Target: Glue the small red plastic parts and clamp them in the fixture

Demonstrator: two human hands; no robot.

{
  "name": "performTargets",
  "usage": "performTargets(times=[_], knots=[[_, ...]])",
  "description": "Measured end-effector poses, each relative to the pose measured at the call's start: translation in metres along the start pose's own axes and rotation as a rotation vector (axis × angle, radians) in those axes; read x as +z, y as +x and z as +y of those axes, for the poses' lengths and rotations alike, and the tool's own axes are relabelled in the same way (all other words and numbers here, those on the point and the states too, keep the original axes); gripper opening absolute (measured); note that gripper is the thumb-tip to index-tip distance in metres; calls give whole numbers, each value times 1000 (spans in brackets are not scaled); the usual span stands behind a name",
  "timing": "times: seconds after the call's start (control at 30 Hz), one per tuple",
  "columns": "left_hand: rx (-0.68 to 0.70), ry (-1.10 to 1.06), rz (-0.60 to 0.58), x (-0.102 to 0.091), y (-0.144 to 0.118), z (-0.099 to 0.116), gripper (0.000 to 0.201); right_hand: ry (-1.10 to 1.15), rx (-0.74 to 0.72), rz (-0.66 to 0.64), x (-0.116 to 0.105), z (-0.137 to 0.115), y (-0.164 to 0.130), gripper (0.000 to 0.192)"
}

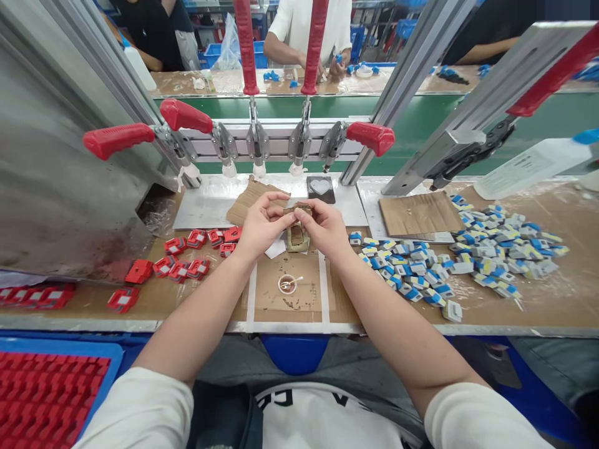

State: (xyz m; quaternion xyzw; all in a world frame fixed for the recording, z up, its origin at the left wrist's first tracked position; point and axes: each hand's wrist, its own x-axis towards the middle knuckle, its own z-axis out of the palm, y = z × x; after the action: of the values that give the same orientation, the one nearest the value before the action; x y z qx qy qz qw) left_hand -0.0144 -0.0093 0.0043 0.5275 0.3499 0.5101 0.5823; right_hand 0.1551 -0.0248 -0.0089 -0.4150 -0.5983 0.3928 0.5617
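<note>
In the middle of the bench, my left hand (266,226) and my right hand (324,228) meet, with fingers closed. Between their fingertips is a small brown, flat-looking piece (303,206); fingers partly cover it, and its kind is unclear. Just below it stands a small yellowish block with a brown hollow (297,239), on white paper (276,248). Nearer my body, a small white cup (287,285) holds a brownish substance and a white stick. Red plastic parts (188,269) lie left of my left hand. To the right of my right hand are many blue, white and yellow pieces (412,267).
Red-handled toggle clamps (256,140) hang from a metal frame behind my hands. Cardboard pieces (420,214) and a dark square with a heart shape (321,189) lie nearby. A white bottle (528,165) leans at right. A blue crate (115,358) holds red parts. People work across the green belt (327,107).
</note>
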Motion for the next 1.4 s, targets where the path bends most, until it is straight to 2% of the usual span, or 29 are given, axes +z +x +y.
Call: performTargets(times=[0.1, 0.23, 0.4, 0.5, 0.63, 0.8, 0.9, 1.0, 1.07, 1.13, 1.27, 1.4], knots=[[-18, -7, -32, 0, -1, 3, 56, 26, -17, 6, 1, -4, -1, 39], [-82, -35, -79, -3, -2, 9, 54, 125, 33, -59, -1, -3, 2, 42], [-150, -47, -70, -7, -3, 12, 54, 232, 67, -121, -4, 3, 4, 42], [-114, -17, -51, -7, -3, 10, 50, 227, 98, -128, -6, 4, 4, 48], [-52, 25, -53, -7, 0, 2, 47, 159, 165, -60, -6, 7, 4, 48], [-10, 64, -77, -11, 4, -7, 48, 42, 113, -5, -4, 3, 4, 44], [58, 293, -128, -15, 3, -3, 51, -123, 56, 25, -10, -6, -1, 39], [166, 734, -269, -21, 0, 5, 80, -448, -123, 51, -24, -14, -11, 32], [234, 1024, -391, -23, -2, 7, 96, -671, -257, -14, -35, -15, -16, 28], [277, 1223, -476, -24, -4, 5, 92, -844, -354, -123, -44, -13, -20, 26], [313, 1409, -490, -22, -4, -3, 79, -1047, -505, -274, -45, -2, -20, 27], [314, 1413, -442, -19, -4, -7, 80, -1083, -559, -253, -35, 7, -23, 26]])
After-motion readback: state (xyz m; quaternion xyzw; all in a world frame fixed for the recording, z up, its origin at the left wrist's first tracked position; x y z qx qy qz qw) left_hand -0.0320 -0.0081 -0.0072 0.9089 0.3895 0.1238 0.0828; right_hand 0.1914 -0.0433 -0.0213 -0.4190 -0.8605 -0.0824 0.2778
